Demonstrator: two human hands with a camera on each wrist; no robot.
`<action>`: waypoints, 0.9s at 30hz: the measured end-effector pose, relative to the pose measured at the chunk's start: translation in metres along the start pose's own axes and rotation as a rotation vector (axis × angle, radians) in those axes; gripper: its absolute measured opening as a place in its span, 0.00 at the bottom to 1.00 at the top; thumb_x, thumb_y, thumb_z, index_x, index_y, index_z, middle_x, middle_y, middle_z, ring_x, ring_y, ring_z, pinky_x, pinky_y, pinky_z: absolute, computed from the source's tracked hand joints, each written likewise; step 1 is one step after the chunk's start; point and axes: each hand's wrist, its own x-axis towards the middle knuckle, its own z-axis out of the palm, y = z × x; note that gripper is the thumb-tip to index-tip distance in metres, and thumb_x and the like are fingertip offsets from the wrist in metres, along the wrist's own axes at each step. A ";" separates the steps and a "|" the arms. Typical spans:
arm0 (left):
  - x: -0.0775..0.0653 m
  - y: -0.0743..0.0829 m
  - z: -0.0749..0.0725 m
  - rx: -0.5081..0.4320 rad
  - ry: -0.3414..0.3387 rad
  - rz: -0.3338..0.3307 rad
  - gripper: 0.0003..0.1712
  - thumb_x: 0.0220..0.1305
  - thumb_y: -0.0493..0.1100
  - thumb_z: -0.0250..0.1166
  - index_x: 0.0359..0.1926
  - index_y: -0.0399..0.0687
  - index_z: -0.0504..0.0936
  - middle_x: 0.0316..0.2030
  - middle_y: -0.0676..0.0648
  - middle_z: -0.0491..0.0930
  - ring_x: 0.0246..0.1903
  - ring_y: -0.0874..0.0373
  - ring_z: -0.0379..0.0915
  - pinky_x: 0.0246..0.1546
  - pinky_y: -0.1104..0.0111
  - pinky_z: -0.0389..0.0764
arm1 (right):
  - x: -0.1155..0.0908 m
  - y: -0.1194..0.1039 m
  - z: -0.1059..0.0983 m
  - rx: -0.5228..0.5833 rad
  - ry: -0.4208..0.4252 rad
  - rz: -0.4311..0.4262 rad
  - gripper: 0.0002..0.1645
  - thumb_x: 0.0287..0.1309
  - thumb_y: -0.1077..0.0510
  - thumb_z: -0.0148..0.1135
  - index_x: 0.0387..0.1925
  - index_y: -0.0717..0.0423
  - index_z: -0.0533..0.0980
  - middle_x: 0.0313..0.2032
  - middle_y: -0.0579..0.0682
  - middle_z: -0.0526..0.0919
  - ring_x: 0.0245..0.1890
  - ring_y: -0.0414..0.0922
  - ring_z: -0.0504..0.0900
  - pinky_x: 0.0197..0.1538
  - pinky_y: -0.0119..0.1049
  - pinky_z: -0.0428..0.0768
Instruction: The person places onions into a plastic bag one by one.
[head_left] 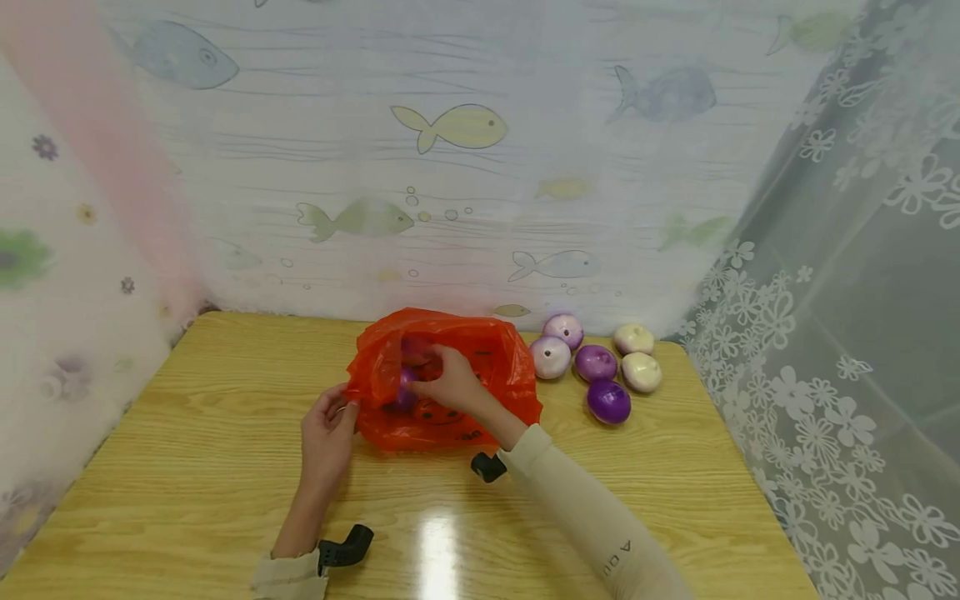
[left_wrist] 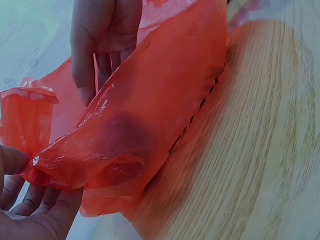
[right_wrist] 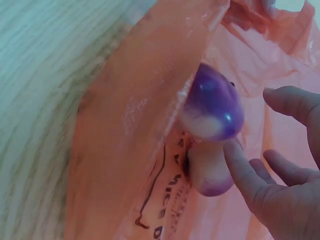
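A red plastic bag (head_left: 517, 387) with black print lies on the table with its mouth open. My left hand (head_left: 327, 437) pinches the bag's left edge between thumb and fingers. Inside the bag mouth is my right hand (head_left: 459, 390), its thumb and fingers spread apart. Beside its fingertips, in the right wrist view, sit a glossy purple-and-white onion (right_wrist: 214, 102) and, just below, a paler onion (right_wrist: 209, 172). One finger reaches the pair; whether it touches cannot be told. Through the bag's side, the left wrist view shows only dark round shapes.
Several purple and cream onions (head_left: 596, 364) stand in a group right of the bag, near the table's back edge. The wooden table (head_left: 225, 400) meets a fish-patterned curtain (head_left: 450, 250) behind and a floral sheer curtain (head_left: 825, 417) at the right.
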 end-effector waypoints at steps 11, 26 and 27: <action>0.000 -0.001 -0.001 0.000 -0.010 -0.008 0.20 0.78 0.38 0.54 0.66 0.37 0.72 0.51 0.53 0.78 0.43 0.70 0.77 0.40 0.79 0.81 | -0.032 -0.009 -0.013 0.072 -0.015 -0.010 0.34 0.59 0.60 0.72 0.64 0.66 0.73 0.62 0.63 0.77 0.60 0.61 0.77 0.63 0.58 0.76; 0.000 -0.002 0.001 0.002 -0.013 -0.005 0.20 0.78 0.38 0.54 0.66 0.37 0.71 0.50 0.54 0.78 0.42 0.70 0.77 0.40 0.80 0.81 | -0.076 -0.012 -0.037 0.121 0.031 -0.025 0.35 0.61 0.52 0.73 0.68 0.47 0.72 0.62 0.47 0.79 0.58 0.49 0.80 0.57 0.43 0.83; 0.000 -0.002 0.001 0.002 -0.012 -0.004 0.20 0.78 0.38 0.54 0.66 0.37 0.71 0.50 0.54 0.78 0.42 0.70 0.77 0.40 0.80 0.81 | -0.080 -0.011 -0.040 0.137 0.031 -0.030 0.34 0.61 0.53 0.72 0.68 0.47 0.72 0.62 0.48 0.78 0.59 0.50 0.80 0.57 0.42 0.83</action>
